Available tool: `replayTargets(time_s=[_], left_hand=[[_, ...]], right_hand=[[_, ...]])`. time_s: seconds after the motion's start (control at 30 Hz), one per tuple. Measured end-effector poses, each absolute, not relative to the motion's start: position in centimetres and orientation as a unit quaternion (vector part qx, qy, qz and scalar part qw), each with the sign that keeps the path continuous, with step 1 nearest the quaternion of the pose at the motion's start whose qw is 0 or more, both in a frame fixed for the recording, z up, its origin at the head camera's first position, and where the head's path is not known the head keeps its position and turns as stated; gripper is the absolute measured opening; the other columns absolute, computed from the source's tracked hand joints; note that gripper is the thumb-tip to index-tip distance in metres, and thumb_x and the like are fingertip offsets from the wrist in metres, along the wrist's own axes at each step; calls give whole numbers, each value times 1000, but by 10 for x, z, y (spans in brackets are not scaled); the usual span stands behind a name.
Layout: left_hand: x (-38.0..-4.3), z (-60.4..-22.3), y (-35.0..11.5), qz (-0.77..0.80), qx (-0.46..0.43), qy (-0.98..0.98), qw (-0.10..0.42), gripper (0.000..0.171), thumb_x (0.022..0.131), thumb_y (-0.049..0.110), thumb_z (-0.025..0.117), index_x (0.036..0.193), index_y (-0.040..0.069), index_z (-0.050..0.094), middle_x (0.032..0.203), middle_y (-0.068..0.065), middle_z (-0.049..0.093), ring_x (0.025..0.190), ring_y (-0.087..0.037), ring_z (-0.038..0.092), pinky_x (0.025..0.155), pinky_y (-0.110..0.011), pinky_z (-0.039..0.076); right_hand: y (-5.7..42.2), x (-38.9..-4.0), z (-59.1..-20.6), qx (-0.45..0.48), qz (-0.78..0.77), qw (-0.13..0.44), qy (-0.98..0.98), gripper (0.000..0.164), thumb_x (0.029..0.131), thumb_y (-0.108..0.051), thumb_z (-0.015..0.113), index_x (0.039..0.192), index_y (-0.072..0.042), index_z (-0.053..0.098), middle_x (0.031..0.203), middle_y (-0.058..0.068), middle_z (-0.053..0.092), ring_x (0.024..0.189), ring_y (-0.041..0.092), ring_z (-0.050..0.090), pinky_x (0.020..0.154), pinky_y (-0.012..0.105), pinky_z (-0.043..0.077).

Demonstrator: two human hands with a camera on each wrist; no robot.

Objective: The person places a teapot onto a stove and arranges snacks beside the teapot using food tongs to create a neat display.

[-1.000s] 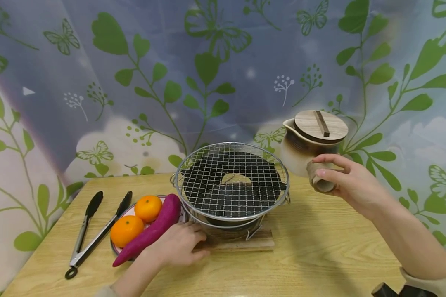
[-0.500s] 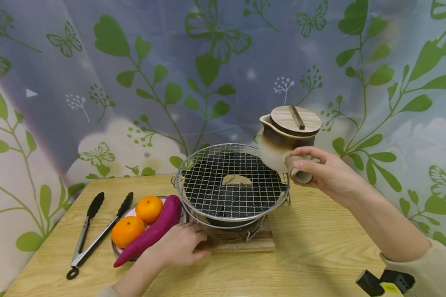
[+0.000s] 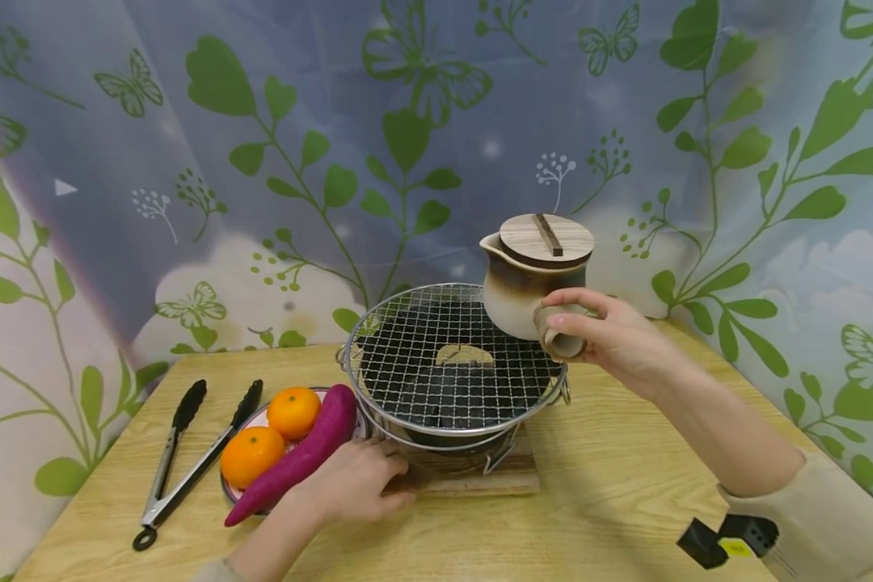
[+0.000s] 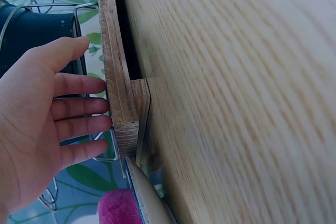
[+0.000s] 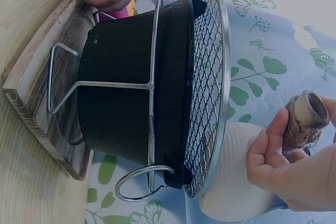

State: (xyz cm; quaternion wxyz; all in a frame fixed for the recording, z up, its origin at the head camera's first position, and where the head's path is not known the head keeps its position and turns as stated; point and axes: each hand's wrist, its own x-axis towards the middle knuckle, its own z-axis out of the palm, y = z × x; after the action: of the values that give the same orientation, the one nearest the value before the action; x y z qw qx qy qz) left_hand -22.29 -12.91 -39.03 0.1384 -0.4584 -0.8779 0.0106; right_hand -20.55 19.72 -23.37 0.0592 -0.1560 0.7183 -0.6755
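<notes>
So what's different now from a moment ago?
The lidded pot has moved to the person's left, from beside the grill to its right-hand edge; whether it touches the wire mesh, I can't tell. The right hand moved with it, gripping its handle throughout. Nothing was let go. The left hand, tongs, oranges and purple vegetable stayed put.

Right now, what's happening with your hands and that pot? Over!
Right hand gripping pot by handle, lid on. Left hand at board, fingers straight. In the way: maybe mesh rim; contact unclear.
</notes>
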Motion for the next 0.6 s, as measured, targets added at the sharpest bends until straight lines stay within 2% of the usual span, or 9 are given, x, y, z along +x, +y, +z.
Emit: replayTargets(time_s=[0.17,0.3,0.47,0.6], left_hand=[[-222,-390,-130,14,-456,-879,141,27,82,45,61,78,18,63,85,4,59,79,-16,58,69,-31,47],[-222,-390,-130,13,-455,-879,139,27,82,45,61,81,18,64,87,4,59,80,-16,58,72,-31,47],[-221,-390,-131,14,-458,-878,139,28,83,45,61,82,18,65,87,4,58,80,-16,57,72,-30,47],[-221,-389,-131,17,-459,-878,137,28,83,45,61,82,18,65,86,4,57,79,-15,56,69,-29,47]], right_hand=[[194,-208,-235,-156,-678,69,714,20,92,-13,56,111,-11,53,110,14,46,86,14,57,73,26,49],[191,-209,-235,-158,-681,71,712,21,91,-12,56,111,-8,52,109,14,47,86,14,57,74,26,49],[188,-210,-237,-154,-673,70,720,26,91,-13,57,115,-6,50,114,18,43,88,14,57,75,26,49],[186,-210,-240,-155,-663,59,730,30,90,-14,58,118,-3,49,114,18,45,88,13,57,76,26,49]])
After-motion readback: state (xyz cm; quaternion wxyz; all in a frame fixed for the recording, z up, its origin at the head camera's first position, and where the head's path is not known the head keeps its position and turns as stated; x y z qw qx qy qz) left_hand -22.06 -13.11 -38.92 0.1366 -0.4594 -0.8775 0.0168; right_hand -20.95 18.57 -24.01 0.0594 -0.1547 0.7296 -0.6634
